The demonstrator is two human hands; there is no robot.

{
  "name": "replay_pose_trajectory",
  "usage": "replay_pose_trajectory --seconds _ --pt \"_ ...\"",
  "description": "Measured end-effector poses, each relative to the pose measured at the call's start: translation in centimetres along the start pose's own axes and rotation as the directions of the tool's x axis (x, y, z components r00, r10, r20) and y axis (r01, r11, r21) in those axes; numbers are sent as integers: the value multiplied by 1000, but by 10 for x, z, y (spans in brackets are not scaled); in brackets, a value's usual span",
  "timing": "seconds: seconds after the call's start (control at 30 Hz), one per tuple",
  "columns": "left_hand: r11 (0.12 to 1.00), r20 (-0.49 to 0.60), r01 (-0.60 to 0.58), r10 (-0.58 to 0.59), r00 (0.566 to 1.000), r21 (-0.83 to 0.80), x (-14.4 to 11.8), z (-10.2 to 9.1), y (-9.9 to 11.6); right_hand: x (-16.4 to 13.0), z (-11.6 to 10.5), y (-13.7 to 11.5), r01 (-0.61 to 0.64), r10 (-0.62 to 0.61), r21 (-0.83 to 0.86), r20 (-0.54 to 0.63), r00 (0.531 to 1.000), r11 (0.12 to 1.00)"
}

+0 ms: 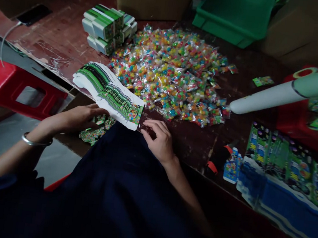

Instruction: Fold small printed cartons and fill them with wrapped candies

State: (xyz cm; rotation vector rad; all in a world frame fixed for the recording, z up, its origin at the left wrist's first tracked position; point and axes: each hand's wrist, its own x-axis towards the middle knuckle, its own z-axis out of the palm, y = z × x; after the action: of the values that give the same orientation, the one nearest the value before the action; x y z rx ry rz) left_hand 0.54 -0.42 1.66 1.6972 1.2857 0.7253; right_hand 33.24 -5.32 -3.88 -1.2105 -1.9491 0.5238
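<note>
A fanned stack of flat green-and-white printed cartons (120, 100) lies along the front edge of the table. My left hand (82, 118) is at the stack's near edge, its fingers stretched out and seemingly touching it. My right hand (159, 139) is just beyond the right end of the stack, thumb and fingers apart with nothing visible between them. Behind the stack spreads a large heap of clear sachets of colourful candy (176, 74). Below my left hand, a cardboard box (69, 139) contains several small green packets (95, 130).
Banded bundles of green-and-white cartons (102, 27) stand at the back left. A green bin (219, 26) is at the back, with a pale tube (269, 96) to the right. Printed pouches (286, 188) and a small blue box (231, 168) lie at right. A red stool (14, 88) stands left.
</note>
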Motion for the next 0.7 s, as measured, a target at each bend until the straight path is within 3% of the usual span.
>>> replay_pose_trajectory --seconds 0.1,0.17,0.27,0.4,0.47,0.57,0.63,0.7 --pt "974 294 -34 -34 955 222 2 3 -1 6 14 1 109 -100 -74 120 988 991" --pt "970 317 -22 -57 947 242 5 12 3 10 24 4 155 -133 -115 179 975 981" --pt "984 344 10 -70 936 175 8 28 8 12 32 8 179 -156 -135 161 975 975" --pt "975 335 181 -129 933 -127 12 54 8 7 24 8 211 -208 -103 42 977 972" --pt "877 299 293 -183 937 -381 14 71 7 2 16 2 231 -238 -115 -55 970 966" --pt "605 291 359 -212 933 -710 20 98 12 -7 5 -11 250 -262 -99 -140 955 963" --pt "460 334 374 -170 927 -805 24 112 18 -13 0 -20 255 -260 -61 -116 959 965" --pt "385 370 386 -118 922 -838 26 121 25 -17 -5 -26 251 -252 -15 -67 965 968"
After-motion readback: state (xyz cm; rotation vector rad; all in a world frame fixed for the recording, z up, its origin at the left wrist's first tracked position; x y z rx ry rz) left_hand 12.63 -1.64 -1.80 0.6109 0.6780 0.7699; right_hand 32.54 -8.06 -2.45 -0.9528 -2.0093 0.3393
